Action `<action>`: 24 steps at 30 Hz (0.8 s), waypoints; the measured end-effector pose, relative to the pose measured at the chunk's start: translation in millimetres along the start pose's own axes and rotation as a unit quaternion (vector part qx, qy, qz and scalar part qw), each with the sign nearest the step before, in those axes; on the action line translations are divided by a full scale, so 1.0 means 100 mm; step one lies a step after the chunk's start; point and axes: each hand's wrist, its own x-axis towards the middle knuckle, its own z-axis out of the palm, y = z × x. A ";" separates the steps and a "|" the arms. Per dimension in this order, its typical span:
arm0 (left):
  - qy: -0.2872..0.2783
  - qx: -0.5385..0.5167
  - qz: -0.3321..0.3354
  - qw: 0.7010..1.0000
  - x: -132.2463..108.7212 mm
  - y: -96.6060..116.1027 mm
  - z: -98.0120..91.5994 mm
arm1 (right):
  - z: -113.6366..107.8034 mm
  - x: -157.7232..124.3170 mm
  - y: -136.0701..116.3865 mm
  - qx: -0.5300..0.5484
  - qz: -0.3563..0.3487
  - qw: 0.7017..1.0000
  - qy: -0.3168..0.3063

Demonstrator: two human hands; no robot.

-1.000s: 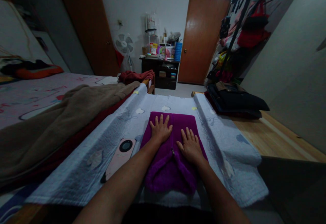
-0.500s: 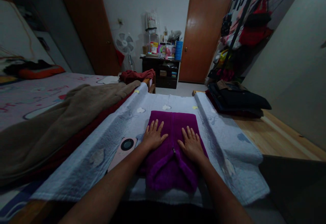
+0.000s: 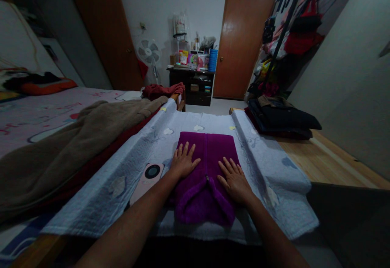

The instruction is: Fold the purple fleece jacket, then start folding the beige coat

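A folded purple zip-up jacket [image 3: 195,191] lies in front of me, its zip running down the middle and its fleecy collar towards me. My left hand [image 3: 184,161] rests flat on its left part, fingers spread. On the jacket's right side lies my right hand [image 3: 234,178], also flat with fingers apart, near the edge. Beneath the jacket is a pale blue quilted cloth [image 3: 124,174] with cloud shapes. A pink phone [image 3: 146,182] with a round black camera ring lies beside my left forearm.
A brown blanket [image 3: 82,138] covers the bed's edge at left. Folded dark clothes [image 3: 280,117] are stacked on a wooden surface [image 3: 304,158] at right. Farther back stand a white fan [image 3: 149,52], a dark cabinet [image 3: 190,93] and a wooden door [image 3: 237,40].
My right hand has slid slightly down and to the right across the jacket. The left hand stays in nearly the same place. The view has shifted a little.
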 end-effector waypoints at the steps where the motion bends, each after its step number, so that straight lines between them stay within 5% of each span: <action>1: 0.002 0.000 0.001 1.000 0.00 0.00 0.00 | 0.00 -0.02 0.01 0.001 -0.002 1.000 0.000; 24: 0.032 -0.047 -0.041 0.998 -0.20 -0.23 0.06 | 0.10 -0.33 0.18 0.089 -0.009 0.994 0.070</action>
